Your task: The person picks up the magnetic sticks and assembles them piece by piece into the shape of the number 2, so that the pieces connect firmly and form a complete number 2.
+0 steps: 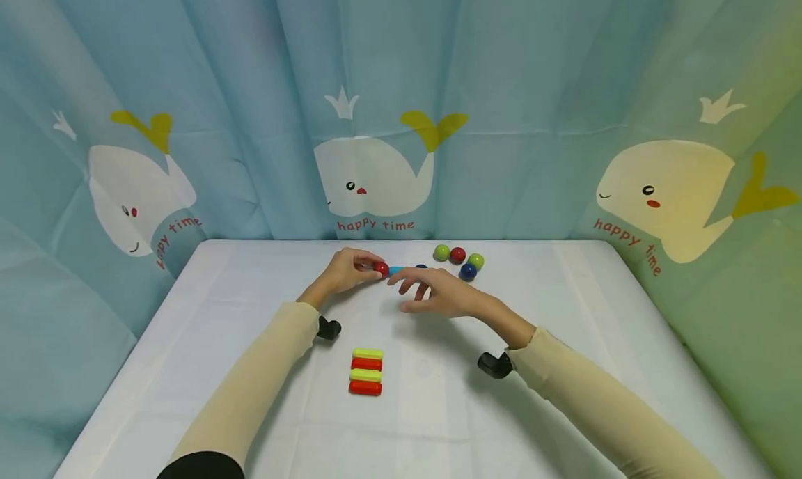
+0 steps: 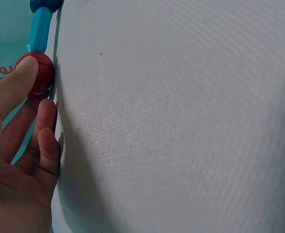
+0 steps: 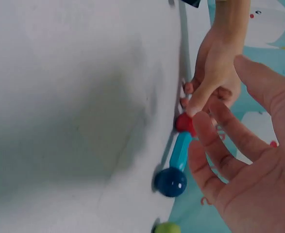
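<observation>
My left hand [image 1: 346,270] pinches a red ball [image 2: 41,75] between thumb and fingers at the back of the white table. A light-blue ribbed rod [image 2: 39,31] joins the red ball at one end and a dark-blue ball [image 3: 170,182] at the other, all in one line. My right hand [image 1: 443,292] hovers just in front of the rod and dark-blue ball, fingers spread and loosely bent, holding nothing. In the head view it hides part of the rod and most of the dark-blue ball.
Behind and right of my right hand sit two green balls [image 1: 441,253], a red ball [image 1: 458,255] and a dark-blue ball [image 1: 468,272]. Several yellow and red rods [image 1: 366,376] lie stacked in a row nearer the front. A whale-print curtain [image 1: 526,186] borders the white table [image 1: 501,423].
</observation>
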`<state>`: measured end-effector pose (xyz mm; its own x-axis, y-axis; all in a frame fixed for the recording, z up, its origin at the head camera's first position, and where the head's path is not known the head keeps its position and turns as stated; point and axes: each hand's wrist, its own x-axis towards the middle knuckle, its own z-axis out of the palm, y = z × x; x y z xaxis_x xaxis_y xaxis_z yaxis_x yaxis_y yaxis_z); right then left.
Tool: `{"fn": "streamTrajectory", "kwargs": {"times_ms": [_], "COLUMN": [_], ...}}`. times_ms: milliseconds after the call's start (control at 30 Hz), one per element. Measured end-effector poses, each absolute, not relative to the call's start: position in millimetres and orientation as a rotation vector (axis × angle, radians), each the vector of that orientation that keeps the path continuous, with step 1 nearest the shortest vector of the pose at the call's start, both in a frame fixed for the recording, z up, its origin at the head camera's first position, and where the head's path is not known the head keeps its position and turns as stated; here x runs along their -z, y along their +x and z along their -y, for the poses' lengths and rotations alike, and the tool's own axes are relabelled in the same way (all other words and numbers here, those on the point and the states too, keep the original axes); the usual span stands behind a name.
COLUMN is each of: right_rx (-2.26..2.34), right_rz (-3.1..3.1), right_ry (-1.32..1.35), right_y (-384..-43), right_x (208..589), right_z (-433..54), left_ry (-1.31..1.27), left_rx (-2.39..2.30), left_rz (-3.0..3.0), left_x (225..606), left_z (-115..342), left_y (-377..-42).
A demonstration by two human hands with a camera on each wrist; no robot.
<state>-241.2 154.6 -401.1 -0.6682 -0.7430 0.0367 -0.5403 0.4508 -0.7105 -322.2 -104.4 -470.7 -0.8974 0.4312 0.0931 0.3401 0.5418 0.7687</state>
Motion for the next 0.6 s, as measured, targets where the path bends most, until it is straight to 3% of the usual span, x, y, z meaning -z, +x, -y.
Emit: {"fn": "streamTrajectory", "kwargs": {"times_ms": [600], "right_rx": [0.879], "right_rz": [-2.117], "right_ry": [-1.183], "right_y": [-227], "right_x": [419], "right_z": [-98], "left_ry": [0.673], "left_rx": [-1.302], "left_rz": [-2.664], "left_x": [472], "left_z": [105], "left_y": [-324]}}
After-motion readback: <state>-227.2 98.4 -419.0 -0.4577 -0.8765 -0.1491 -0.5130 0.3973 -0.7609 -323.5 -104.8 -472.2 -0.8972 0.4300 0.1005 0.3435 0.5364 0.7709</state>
